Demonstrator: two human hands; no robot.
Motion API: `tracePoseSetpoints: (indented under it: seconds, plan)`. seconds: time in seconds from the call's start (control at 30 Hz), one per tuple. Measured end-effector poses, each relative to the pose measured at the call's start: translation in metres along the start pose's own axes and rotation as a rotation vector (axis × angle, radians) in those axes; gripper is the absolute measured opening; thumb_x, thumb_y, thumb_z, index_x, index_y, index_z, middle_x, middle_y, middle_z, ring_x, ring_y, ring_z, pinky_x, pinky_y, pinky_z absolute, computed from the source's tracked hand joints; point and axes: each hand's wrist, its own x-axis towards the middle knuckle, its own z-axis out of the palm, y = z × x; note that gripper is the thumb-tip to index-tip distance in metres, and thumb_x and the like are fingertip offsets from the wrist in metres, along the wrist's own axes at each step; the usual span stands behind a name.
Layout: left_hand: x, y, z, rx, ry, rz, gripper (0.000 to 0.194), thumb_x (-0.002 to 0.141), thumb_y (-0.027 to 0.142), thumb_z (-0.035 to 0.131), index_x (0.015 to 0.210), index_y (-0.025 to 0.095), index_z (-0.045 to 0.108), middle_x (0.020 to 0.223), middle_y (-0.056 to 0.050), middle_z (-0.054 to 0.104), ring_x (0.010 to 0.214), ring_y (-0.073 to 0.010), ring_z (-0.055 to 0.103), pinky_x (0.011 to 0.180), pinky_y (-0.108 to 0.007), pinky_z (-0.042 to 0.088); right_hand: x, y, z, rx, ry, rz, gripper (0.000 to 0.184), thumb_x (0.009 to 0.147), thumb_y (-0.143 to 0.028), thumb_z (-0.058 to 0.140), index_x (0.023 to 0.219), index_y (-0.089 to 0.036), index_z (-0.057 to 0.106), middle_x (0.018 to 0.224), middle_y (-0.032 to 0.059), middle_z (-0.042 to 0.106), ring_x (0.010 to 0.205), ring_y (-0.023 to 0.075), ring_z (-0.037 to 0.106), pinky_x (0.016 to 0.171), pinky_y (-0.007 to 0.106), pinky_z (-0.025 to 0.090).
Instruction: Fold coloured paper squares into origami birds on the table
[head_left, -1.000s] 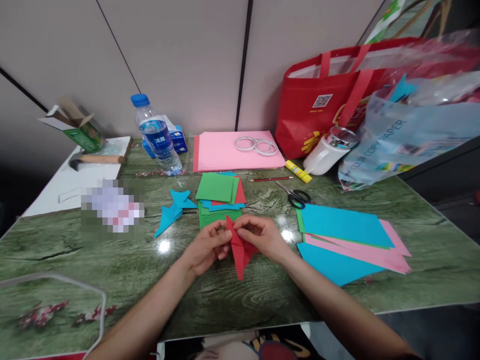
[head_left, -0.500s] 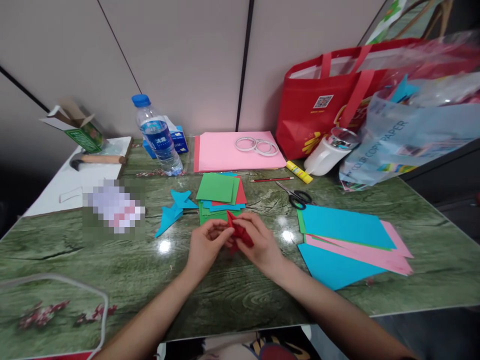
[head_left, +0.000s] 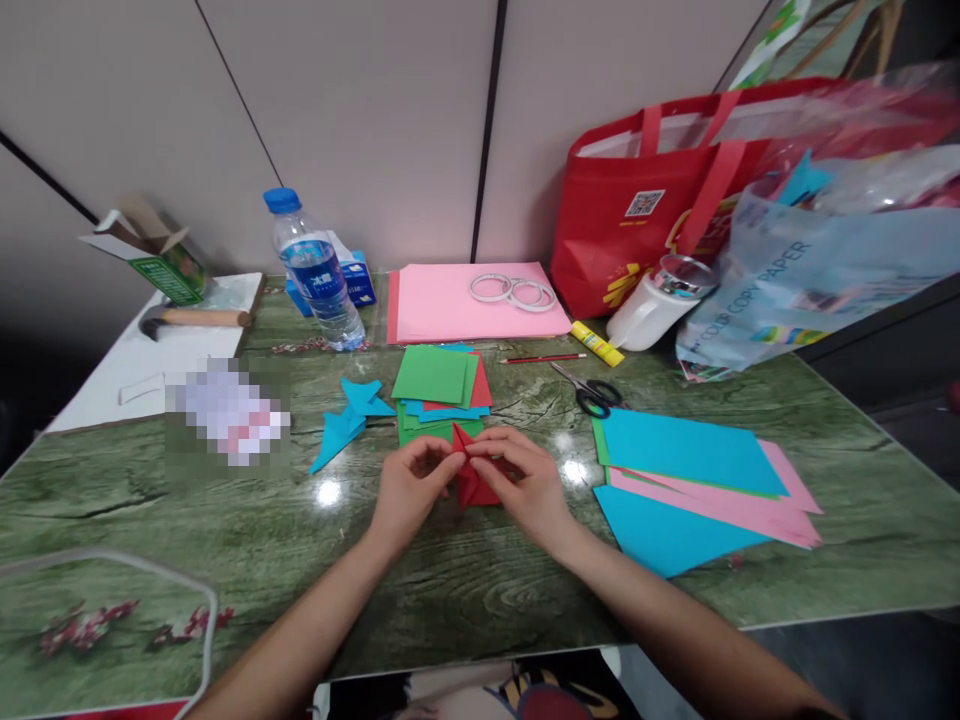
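While your left hand [head_left: 411,483] and right hand [head_left: 531,490], nearly closed, pinch the red paper [head_left: 477,490] inward of the worktop's near edge [head_left: 450,665], its folding appears partly done; the blue figure [head_left: 343,430] looks finished, the squares [head_left: 429,375] lie unfolded.

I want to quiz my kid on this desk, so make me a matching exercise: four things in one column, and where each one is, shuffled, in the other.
Things:
1. red folded paper
2. scissors
3. white rings
4. hammer

Places:
A. on the white board
B. in the fingers of the left hand and right hand
C. on the pink sheets
D. between the yellow glue stick and the blue sheets

Pairs: 1-B, 2-D, 3-C, 4-A
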Motion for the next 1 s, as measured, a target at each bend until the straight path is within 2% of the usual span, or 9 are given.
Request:
tracePoseSetpoints:
  seconds: [0.13,0.33,0.5,0.6,0.7,0.8,0.9,1.0]
  plan:
    - [0.001,0.001,0.000,-0.004,0.012,0.051,0.020,0.068,0.032,0.068,0.073,0.015,0.060,0.071,0.000,0.059,0.064,-0.0099,0.054,0.058,-0.019,0.045,0.002,0.003,0.000,0.206,-0.027,0.202,0.007,0.077,-0.026,0.062,0.080,-0.020,0.064,0.084,0.0040,0.062,0.078,0.0158,0.059,0.066,0.027,0.050]
    - [0.003,0.001,-0.003,-0.133,0.020,-0.041,0.024,0.063,0.034,0.071,0.073,0.015,0.060,0.063,0.002,0.058,0.056,-0.0089,0.051,0.053,-0.019,0.040,0.006,0.005,0.000,0.306,-0.115,0.324,0.018,0.072,-0.036,0.065,0.079,-0.019,0.061,0.077,0.0016,0.063,0.073,0.0141,0.059,0.067,0.027,0.049]
    - [0.001,0.003,-0.004,-0.055,-0.216,-0.097,0.024,0.062,0.033,0.071,0.066,0.014,0.058,0.062,0.001,0.059,0.057,-0.0095,0.050,0.055,-0.020,0.040,0.007,0.006,-0.001,0.367,-0.129,0.418,0.026,0.066,-0.037,0.071,0.082,-0.019,0.061,0.072,-0.0003,0.063,0.068,0.0129,0.059,0.063,0.025,0.047]
    - [-0.001,0.005,-0.003,-0.007,-0.269,-0.073,0.023,0.067,0.036,0.067,0.069,0.014,0.059,0.065,0.001,0.059,0.059,-0.0098,0.051,0.056,-0.020,0.040,0.008,0.005,-0.002,0.363,-0.134,0.446,0.021,0.066,-0.037,0.071,0.072,-0.018,0.063,0.070,0.0000,0.064,0.066,0.0126,0.057,0.063,0.026,0.045]
    - [-0.003,0.008,-0.003,0.134,-0.380,-0.062,0.033,0.075,0.043,0.058,0.058,0.014,0.056,0.050,0.004,0.050,0.046,-0.0070,0.040,0.045,-0.018,0.030,0.010,0.003,-0.003,0.418,-0.109,0.492,0.021,0.065,-0.037,0.071,0.069,-0.018,0.063,0.068,-0.0015,0.063,0.064,0.0116,0.055,0.063,0.025,0.043]
    - [-0.005,0.010,-0.003,0.245,-0.469,-0.064,0.048,0.078,0.050,0.050,0.045,0.016,0.042,0.037,0.007,0.034,0.036,-0.0053,0.027,0.038,-0.020,0.017,0.011,0.002,-0.005,0.470,-0.168,0.538,0.022,0.064,-0.036,0.073,0.066,-0.017,0.063,0.065,-0.0024,0.061,0.062,0.0104,0.052,0.062,0.024,0.041]
    - [-0.007,0.012,-0.003,0.250,-0.529,-0.097,0.052,0.077,0.056,0.048,0.044,0.017,0.039,0.035,0.006,0.034,0.034,-0.0051,0.026,0.036,-0.020,0.015,0.010,0.001,-0.006,0.498,-0.227,0.543,0.025,0.062,-0.037,0.074,0.061,-0.016,0.061,0.060,-0.0031,0.057,0.058,0.0092,0.048,0.058,0.023,0.037]
    - [-0.007,0.012,-0.004,0.220,-0.567,-0.155,0.052,0.075,0.058,0.048,0.045,0.017,0.041,0.034,0.007,0.033,0.032,-0.0047,0.025,0.035,-0.020,0.015,0.009,0.000,-0.004,0.517,-0.205,0.533,0.028,0.062,-0.038,0.074,0.057,-0.015,0.058,0.056,-0.0042,0.054,0.055,0.0084,0.044,0.055,0.022,0.034]
